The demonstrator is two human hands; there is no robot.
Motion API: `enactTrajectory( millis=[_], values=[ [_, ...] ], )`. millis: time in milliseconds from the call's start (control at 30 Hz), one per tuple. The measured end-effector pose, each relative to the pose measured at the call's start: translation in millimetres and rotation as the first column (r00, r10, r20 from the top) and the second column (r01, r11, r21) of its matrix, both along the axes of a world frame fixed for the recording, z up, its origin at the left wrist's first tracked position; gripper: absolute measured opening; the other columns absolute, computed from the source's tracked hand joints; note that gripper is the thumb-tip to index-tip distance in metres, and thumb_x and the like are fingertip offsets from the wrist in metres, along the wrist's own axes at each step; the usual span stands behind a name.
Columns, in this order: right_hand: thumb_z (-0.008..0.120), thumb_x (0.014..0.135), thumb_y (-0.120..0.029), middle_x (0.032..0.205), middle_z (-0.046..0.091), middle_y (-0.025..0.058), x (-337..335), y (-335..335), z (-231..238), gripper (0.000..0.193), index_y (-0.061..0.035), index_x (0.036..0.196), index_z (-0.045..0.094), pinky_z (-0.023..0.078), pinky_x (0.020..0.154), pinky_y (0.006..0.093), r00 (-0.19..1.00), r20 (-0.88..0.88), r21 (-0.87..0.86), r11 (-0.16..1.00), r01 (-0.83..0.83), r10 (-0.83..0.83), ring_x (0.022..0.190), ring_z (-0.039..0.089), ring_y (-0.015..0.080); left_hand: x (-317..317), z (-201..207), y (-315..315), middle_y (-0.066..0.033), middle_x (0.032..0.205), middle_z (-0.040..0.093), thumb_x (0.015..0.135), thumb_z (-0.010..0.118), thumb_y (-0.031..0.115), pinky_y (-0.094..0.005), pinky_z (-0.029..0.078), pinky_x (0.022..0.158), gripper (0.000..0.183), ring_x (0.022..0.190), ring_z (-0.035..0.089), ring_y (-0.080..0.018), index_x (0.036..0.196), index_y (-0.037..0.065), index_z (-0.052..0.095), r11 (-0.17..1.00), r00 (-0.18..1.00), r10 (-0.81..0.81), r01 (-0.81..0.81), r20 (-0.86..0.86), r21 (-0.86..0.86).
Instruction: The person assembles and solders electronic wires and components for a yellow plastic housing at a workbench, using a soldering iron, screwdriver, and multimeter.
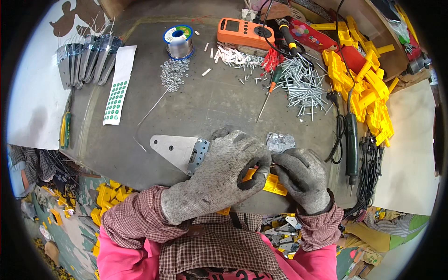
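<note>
Both my hands wear grey work gloves and meet low over the middle of the bench. My left hand [233, 158] is closed, thumb and fingertips curled into a pinch. Facing it, my right hand [302, 176] is also closed, its fingertips almost touching the left ones. Whatever sits between the fingertips is too small and covered to name. Beneath them lies a yellow plastic part [275, 185], partly hidden by my left hand. A tapered metal plate [170, 148] with a holed bracket lies beside my left wrist. Small silvery metal pieces [280, 142] rest just beyond my fingers.
A solder spool [179, 46], loose nuts [174, 74], an orange multimeter [242, 31], a screwdriver [270, 91] and piled screws [303, 86] lie farther back. At right are yellow plastic parts [368, 95] and a black corded soldering iron [351, 144]. Green-handled pliers [65, 128] lie left.
</note>
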State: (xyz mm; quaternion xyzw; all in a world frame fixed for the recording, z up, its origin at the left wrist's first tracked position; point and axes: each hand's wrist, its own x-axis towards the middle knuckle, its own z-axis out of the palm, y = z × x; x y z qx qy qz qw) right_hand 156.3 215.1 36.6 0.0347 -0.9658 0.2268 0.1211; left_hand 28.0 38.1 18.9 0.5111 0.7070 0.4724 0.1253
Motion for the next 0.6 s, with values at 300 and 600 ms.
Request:
enactTrajectory(
  millis=[300,600],
  values=[
    [0.066,0.083,-0.005,0.086,0.067,0.0107,5.9,-12.0,-16.3,0.012,-0.0010,0.094,0.068,0.052,0.069,0.0298,0.985,0.101,-0.581,0.796,0.170,-0.137,0.077,0.066,0.0188,0.8,-2.1,-1.6,-0.0083,0.095,0.062,0.076,0.071,0.011,-0.0444,0.041,0.087,0.020,0.092,0.057,-0.0307,0.096,0.010,0.066,1.000,0.998,0.001,-0.001,0.061,-0.003],
    [0.067,0.082,-0.005,0.084,0.067,0.0106,8.6,-17.8,-20.2,0.009,-0.0021,0.090,0.068,0.052,0.069,0.0291,0.964,0.166,-0.597,0.757,0.265,-0.206,0.076,0.066,0.0177,2.7,-2.8,1.2,-0.0075,0.088,0.060,0.070,0.072,0.014,-0.0438,0.043,0.081,0.020,0.087,0.057,-0.0307,0.088,0.013,0.062,0.998,0.999,0.032,-0.032,-0.006,0.053]
  ],
)
